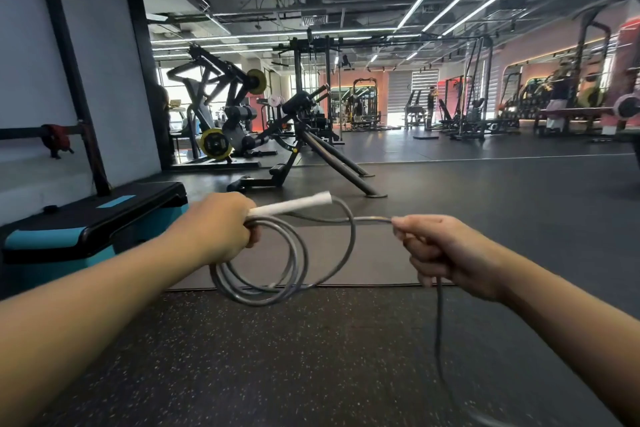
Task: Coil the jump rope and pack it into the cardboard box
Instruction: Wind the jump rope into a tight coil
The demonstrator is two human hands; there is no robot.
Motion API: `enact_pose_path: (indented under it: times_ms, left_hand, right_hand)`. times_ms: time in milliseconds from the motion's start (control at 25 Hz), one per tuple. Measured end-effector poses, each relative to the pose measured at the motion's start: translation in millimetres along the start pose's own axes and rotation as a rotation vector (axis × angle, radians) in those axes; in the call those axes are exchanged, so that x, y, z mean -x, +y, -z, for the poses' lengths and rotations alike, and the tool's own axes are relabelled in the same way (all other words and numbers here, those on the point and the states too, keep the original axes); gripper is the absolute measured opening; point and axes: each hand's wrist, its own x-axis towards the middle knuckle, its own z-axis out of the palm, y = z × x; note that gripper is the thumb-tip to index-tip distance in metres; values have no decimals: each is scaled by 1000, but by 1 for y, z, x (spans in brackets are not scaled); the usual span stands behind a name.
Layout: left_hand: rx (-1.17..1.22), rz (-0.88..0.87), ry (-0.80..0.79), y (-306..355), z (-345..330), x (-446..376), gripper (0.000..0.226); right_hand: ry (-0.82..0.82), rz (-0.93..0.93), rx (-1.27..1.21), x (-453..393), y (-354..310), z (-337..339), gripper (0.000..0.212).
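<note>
Rope (294,253) is the landmark: several grey loops hang below the left hand (221,229), whose grip is closed around them and the white handle (294,204). Right of the loops, the right hand (446,253) pinches the free length, which trails down toward the floor. Each new loop should match the others, untwisted. Beyond the rope lie a grey mat (374,257) and a step platform (93,219); gym machines (235,122) stand farther off. No cardboard box shows, perhaps out of view.
</note>
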Motion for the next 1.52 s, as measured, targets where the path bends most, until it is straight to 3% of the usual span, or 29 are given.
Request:
enact_pose_path:
  times_ms: [120, 200, 280, 360, 520, 680, 880, 1000, 1080, 1320, 1400, 1480, 1520]
  left_hand:
    - [784, 217, 62, 11, -15, 2, 29]
    - [1277, 410, 114, 26, -27, -2, 29]
    - [1612, 549, 139, 46, -39, -5, 25]
    - [1767, 610, 164, 71, -47, -4, 21]
    - [1764, 660, 291, 104, -53, 8, 13]
    - [1868, 640, 203, 111, -59, 14, 11]
    - [2044, 565, 42, 114, -64, 17, 36]
    - [1908, 544, 48, 113, -74, 15, 68]
    - [1759, 509, 70, 109, -78, 15, 77]
    - [1791, 469, -139, 100, -74, 33, 44]
    - [1805, 562, 59, 91, -74, 33, 66]
    - [1586, 611, 460, 80, -67, 39, 104]
    - [1396, 539, 639, 73, -61, 43, 119]
  right_hand:
    - [73, 56, -88, -10, -6, -8, 28]
    - [65, 78, -216, -19, 2, -27, 50]
    - [32, 109, -310, -26, 7, -48, 77]
    - [8, 188, -302, -29, 8, -72, 84]
    - [200, 234, -257, -39, 1, -112, 66]
    - [305, 114, -430, -44, -10, -120, 30]
    - [373, 83, -569, -38, -14, -126, 17]
    - [449, 114, -429, -39, -7, -133, 21]
    - [491, 162, -340, -42, -1, -134, 28]
    - [621, 303, 89, -41, -10, -113, 34]
    - [606, 294, 312, -46, -14, -100, 32]
    - [564, 277, 491, -46, -21, -90, 31]
    - [526, 286, 577, -45, -24, -85, 28]
